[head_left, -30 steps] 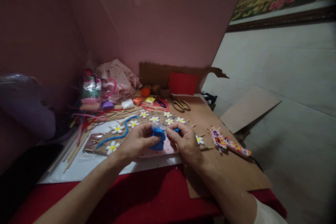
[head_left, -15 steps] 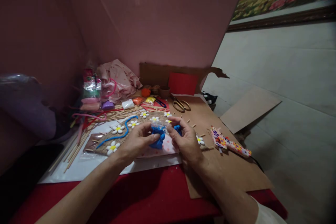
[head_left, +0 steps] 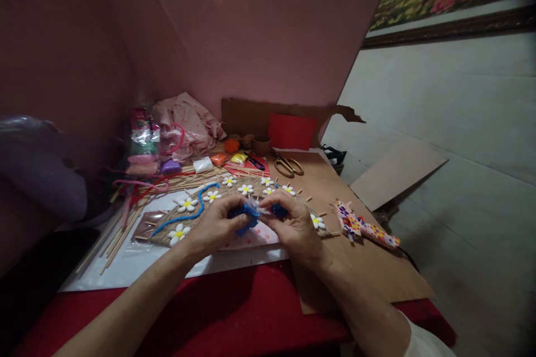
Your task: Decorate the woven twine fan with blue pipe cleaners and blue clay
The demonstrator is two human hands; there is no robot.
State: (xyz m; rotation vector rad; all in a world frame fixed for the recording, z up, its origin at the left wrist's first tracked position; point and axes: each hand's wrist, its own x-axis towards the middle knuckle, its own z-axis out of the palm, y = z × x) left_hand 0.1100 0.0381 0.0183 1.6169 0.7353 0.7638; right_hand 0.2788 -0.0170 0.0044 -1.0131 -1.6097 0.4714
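Between my two hands is a clear plastic packet with blue clay. My left hand is closed, pinching the packet's left side. The fingers of my right hand pinch its right side, and more blue shows behind them. Below lies a fan-shaped twine-covered piece with white and yellow flowers, stick ends round its edge and a wavy blue clay strip. Pink dotted fabric shows under my hands, which hide the middle of the piece.
Gold-handled scissors lie on a brown cardboard sheet, with a flower-patterned fabric piece to the right. Thin sticks, a white clay packet, a yellow one and crumpled pink fabric lie at the left and back.
My fingers have drawn closer together on the packet, and its clear plastic is more bunched and twisted between them. The things on the table have stayed put.
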